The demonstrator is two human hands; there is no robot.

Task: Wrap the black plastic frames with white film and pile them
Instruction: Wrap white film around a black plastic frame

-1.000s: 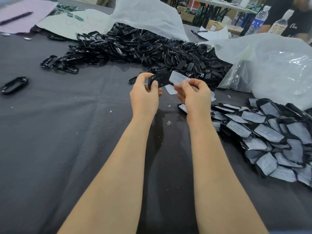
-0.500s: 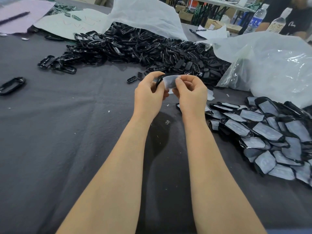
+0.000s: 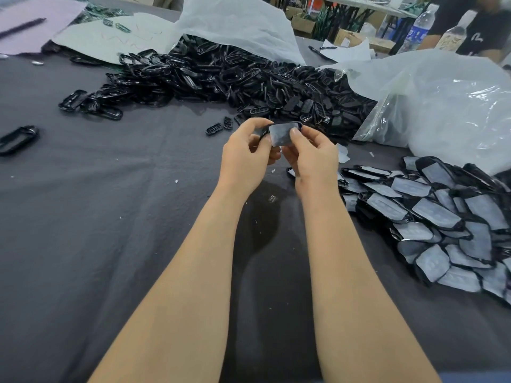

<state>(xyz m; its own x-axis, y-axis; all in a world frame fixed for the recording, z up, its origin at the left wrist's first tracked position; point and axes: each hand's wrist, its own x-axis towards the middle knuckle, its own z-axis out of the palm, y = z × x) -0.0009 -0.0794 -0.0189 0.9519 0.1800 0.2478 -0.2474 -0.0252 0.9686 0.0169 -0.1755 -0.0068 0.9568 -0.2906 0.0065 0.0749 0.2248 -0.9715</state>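
Observation:
Above the table's middle, both hands hold one black plastic frame (image 3: 287,125) with a piece of white film (image 3: 279,136) over its face. My left hand (image 3: 246,158) grips the frame's left end. My right hand (image 3: 312,158) pinches the film's right side, thumb on top. A big heap of bare black frames (image 3: 221,78) lies behind the hands. To the right lies a pile of film-covered frames (image 3: 431,217).
The dark grey cloth table (image 3: 96,217) carries stray frames at the left (image 3: 16,139). Clear plastic bags (image 3: 442,106) and white sheeting (image 3: 235,20) lie at the back right. Water bottles (image 3: 417,29) and a seated person are at the far right corner.
The film, at first held off the frame's right end, now lies flat over the frame's face. Both hands have drawn closer together.

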